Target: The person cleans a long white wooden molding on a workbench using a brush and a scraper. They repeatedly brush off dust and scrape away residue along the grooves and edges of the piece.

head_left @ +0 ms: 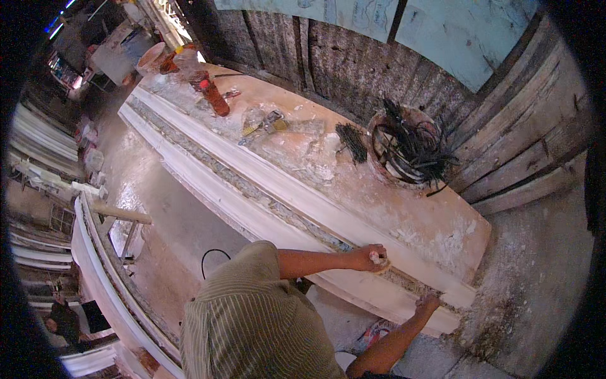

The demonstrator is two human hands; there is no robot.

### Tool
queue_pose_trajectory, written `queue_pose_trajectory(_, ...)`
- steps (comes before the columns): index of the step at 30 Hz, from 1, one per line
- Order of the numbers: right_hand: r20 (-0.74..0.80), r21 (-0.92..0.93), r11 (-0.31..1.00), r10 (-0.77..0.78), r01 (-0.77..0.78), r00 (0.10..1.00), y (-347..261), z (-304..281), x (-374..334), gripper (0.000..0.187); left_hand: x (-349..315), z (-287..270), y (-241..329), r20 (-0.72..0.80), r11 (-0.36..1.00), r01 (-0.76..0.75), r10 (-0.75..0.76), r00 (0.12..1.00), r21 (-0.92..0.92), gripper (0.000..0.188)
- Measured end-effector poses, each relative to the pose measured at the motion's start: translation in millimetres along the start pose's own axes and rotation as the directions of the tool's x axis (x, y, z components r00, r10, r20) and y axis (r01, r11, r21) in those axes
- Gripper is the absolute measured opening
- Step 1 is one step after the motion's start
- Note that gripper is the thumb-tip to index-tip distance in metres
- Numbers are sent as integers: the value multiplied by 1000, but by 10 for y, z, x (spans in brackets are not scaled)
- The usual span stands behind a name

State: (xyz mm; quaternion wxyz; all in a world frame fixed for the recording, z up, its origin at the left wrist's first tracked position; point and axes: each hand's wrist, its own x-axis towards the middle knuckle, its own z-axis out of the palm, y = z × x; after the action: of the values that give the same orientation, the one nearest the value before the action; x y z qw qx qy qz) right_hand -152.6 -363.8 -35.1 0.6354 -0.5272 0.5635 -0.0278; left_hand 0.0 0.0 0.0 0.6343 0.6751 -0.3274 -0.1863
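Faintly printed blue sheet (pixel 344 14), left hand (pixel 369 258), right hand (pixel 428 304) at white moulding (pixel 287 234)

Moulding (pixel 202 180), along the worktop's (pixel 271 91) near edge: chalky, matt, smooth-faced
Channel (pixel 252 189): rough, crumbly
Worktop: wood-like board, dusted with powder
Bottle (pixel 215 99), near its far left corner: red, plastic-looking
Shirt (pixel 252 316): matt, striped cloth

Blue panels (pixel 464 41) top the stained wall (pixel 356 66); the floor (pixel 536 259) is dusty.

Long white strips (pixel 303 192) and red bottle (pixel 216 98) on table (pixel 284 95) (powder-smeared).
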Motion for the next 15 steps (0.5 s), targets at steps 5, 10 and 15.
queue_pose_trajectory(5, -145, 77, 996, 51, -40, 988, 327, 1, -102, 60, 93, -118, 302, 13, 989, 137, -136, 991, -62, 27)
queue_pose_trajectory(10, -25, 171, 974, -146, 148, 989, 340, 4, -76, 67, 2, -56, 79, 128, 967, 252, -255, 958, 36, 40)
queue_pose_trajectory(15, -151, 158, 924, -326, 348, 933, 216, -48, -159, 77, 142, -52, -132, 170, 987, 160, -158, 973, 2, 27)
